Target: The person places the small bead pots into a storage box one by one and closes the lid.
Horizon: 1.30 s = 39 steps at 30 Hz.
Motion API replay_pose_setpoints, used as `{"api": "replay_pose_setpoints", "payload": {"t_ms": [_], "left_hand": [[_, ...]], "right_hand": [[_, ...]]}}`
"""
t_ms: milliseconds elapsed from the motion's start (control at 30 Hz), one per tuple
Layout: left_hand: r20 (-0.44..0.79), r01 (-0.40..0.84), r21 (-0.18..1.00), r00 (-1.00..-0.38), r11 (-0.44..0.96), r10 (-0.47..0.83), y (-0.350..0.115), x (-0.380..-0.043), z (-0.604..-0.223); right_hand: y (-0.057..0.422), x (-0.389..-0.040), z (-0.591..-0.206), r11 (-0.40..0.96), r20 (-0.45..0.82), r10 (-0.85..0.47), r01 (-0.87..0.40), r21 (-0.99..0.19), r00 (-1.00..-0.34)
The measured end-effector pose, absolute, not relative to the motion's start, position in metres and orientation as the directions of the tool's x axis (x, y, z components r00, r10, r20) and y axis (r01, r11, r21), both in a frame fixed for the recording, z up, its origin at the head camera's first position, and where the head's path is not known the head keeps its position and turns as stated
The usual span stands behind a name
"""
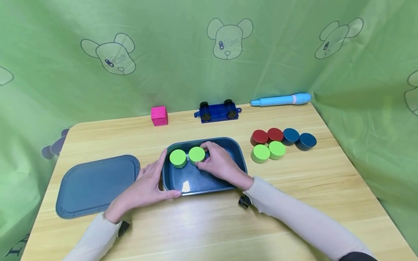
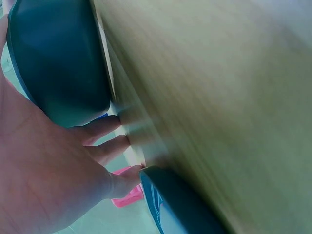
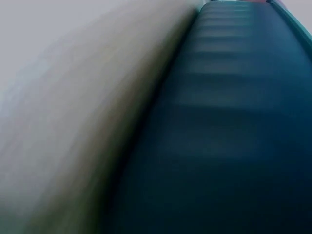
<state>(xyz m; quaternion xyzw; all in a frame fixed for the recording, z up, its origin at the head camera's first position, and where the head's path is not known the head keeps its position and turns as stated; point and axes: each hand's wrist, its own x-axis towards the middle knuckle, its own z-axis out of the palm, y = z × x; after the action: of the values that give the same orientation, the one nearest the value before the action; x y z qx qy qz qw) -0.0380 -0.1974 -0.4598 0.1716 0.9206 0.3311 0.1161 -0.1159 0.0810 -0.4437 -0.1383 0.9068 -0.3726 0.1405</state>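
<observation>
My right hand (image 1: 219,161) reaches over the dark blue tray-like box (image 1: 209,186) and pinches a light green round block (image 1: 197,154) between thumb and fingers. A second light green block (image 1: 178,158) stands beside it, at the box's back left. My left hand (image 1: 148,185) lies spread against the left end of the box, its index finger along the side and its thumb at the front rim. In the left wrist view, its other fingers stretch out near the tabletop between the box (image 2: 63,58) and the lid (image 2: 170,204). The right wrist view shows only the box's outer wall (image 3: 234,122) and table.
A flat dark blue lid (image 1: 98,185) lies left. At right stand two red blocks (image 1: 259,137), two dark blue blocks (image 1: 306,141) and two more green blocks (image 1: 260,153). Along the back are a pink cube (image 1: 159,116), a blue wheeled toy chassis (image 1: 218,112) and a light blue pen-like stick (image 1: 281,100).
</observation>
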Motion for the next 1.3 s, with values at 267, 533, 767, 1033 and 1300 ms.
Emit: {"api": "replay_pose_setpoints", "payload": {"t_ms": [267, 533, 767, 1033, 1300], "left_hand": [[-0.107, 0.232, 0.653, -0.914, 0.721, 0.392, -0.197, -0.039, -0.459], [-0.104, 0.239, 0.654, -0.911, 0.717, 0.399, -0.198, -0.041, -0.459], [-0.103, 0.239, 0.656, -0.911, 0.716, 0.399, -0.198, -0.040, -0.461], [-0.104, 0.231, 0.654, -0.916, 0.720, 0.388, -0.199, -0.038, -0.460], [-0.114, 0.224, 0.660, -0.914, 0.717, 0.390, -0.199, -0.039, -0.459]], "right_hand": [[0.083, -0.113, -0.442, 0.683, -0.138, -0.344, -0.147, -0.716, -0.929], [0.095, -0.111, -0.431, 0.664, -0.071, -0.345, -0.190, -0.723, -0.936], [0.107, -0.109, -0.427, 0.625, 0.051, -0.344, -0.269, -0.733, -0.937], [0.123, -0.105, -0.418, 0.537, 0.183, -0.339, -0.349, -0.768, -0.923], [0.162, -0.096, -0.420, 0.508, 0.276, -0.294, -0.395, -0.766, -0.915]]}}
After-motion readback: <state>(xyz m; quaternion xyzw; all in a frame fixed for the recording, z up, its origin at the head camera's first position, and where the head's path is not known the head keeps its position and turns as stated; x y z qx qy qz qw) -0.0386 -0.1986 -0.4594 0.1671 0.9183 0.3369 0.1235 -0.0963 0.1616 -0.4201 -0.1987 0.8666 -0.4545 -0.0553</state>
